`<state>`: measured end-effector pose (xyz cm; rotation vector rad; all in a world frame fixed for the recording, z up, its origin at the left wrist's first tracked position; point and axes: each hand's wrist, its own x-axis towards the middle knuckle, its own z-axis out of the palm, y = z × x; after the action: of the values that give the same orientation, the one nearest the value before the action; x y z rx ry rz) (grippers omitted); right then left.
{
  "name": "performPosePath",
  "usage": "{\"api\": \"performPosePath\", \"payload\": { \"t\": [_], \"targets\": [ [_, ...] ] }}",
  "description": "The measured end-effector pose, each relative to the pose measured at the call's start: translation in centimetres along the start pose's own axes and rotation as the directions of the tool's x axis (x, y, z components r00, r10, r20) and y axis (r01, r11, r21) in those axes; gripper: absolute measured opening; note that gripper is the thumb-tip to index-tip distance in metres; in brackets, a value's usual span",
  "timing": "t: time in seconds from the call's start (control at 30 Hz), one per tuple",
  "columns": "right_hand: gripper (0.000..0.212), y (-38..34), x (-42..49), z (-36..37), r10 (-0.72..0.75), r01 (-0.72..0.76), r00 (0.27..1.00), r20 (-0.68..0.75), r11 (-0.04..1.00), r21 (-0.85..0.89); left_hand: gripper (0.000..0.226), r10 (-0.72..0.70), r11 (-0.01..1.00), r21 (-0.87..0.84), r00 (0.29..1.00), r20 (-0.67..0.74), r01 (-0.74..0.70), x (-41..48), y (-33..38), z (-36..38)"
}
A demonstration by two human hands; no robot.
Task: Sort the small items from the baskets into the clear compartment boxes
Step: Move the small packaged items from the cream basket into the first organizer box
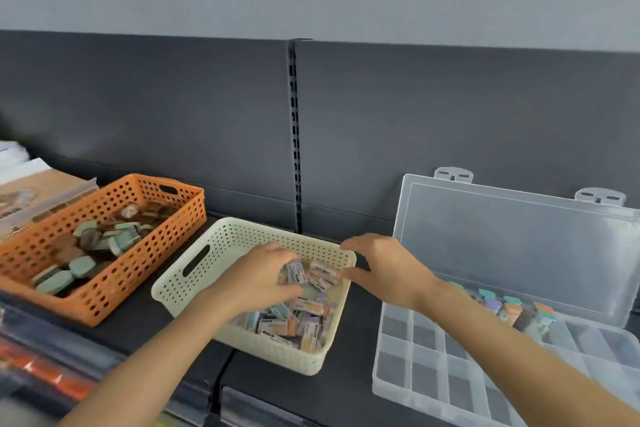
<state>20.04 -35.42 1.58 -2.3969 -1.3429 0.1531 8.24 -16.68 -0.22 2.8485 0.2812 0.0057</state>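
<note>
A cream perforated basket (221, 246) sits in the middle of the dark shelf, full of several small wrapped erasers (298, 319). My left hand (259, 277) is inside it, fingers curled around a few erasers (294, 270). My right hand (384, 270) hovers at the basket's far right corner, fingers spread and empty. To the right lies the clear compartment box (408, 371) with its lid (512, 239) propped open. A few colourful items (512, 308) fill its back compartments; the front ones are bare.
An orange perforated basket (145, 263) at the left holds several green and brown flat items (83, 250). Stacked books or boxes (31, 191) lie beyond it. A dark back panel with a slotted upright (295, 135) rises behind. Blurred goods sit on a lower shelf (45, 371).
</note>
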Motion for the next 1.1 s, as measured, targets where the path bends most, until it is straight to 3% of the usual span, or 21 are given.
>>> {"api": "performPosePath", "payload": {
  "t": [0.2, 0.33, 0.43, 0.5, 0.63, 0.73, 0.97, 1.1],
  "targets": [
    [0.027, -2.2, 3.3, 2.7, -0.022, 0.035, 0.983, 0.182, 0.997, -0.067, 0.059, -0.074, 0.993, -0.086, 0.990, 0.116, 0.085, -1.2, -3.7, -0.2],
    [0.024, -3.3, 4.5, 4.8, -0.013, 0.100, 0.920, 0.392, 0.974, -0.203, 0.057, -0.112, 0.980, -0.130, 0.957, 0.267, 0.151, -1.5, -5.3, -0.2],
    [0.023, -3.9, 5.2, 6.2, 0.018, 0.131, 0.890, 0.455, 0.947, -0.294, 0.057, -0.111, 0.982, -0.112, 0.946, 0.306, 0.152, -1.2, -6.0, 0.3],
    [0.014, -4.4, 5.6, 7.0, 0.032, 0.145, 0.880, 0.474, 0.932, -0.333, 0.052, -0.109, 0.985, -0.096, 0.944, 0.313, 0.146, -1.0, -6.0, 0.4],
    [0.023, -4.7, 5.9, 7.5, 0.041, 0.140, 0.875, 0.483, 0.933, -0.332, 0.035, -0.071, 0.987, -0.112, 0.943, 0.325, 0.113, -0.8, -6.1, 0.5],
    [0.017, -4.5, 5.8, 7.5, 0.042, 0.121, 0.881, 0.472, 0.943, -0.310, 0.028, -0.048, 0.984, -0.144, 0.940, 0.338, 0.103, -0.9, -6.5, 0.6],
    [0.012, -5.4, 6.1, 6.8, 0.049, -0.042, 0.946, 0.320, 0.999, -0.029, 0.021, -0.098, 0.939, -0.304, 0.971, 0.218, 0.163, -1.2, -7.3, 0.5],
    [0.012, -6.3, 6.6, 7.8, 0.079, -0.092, 0.927, 0.366, 0.996, 0.019, 0.019, -0.118, 0.924, -0.341, 0.977, 0.175, 0.173, -1.4, -7.3, 0.4]
  ]
}}
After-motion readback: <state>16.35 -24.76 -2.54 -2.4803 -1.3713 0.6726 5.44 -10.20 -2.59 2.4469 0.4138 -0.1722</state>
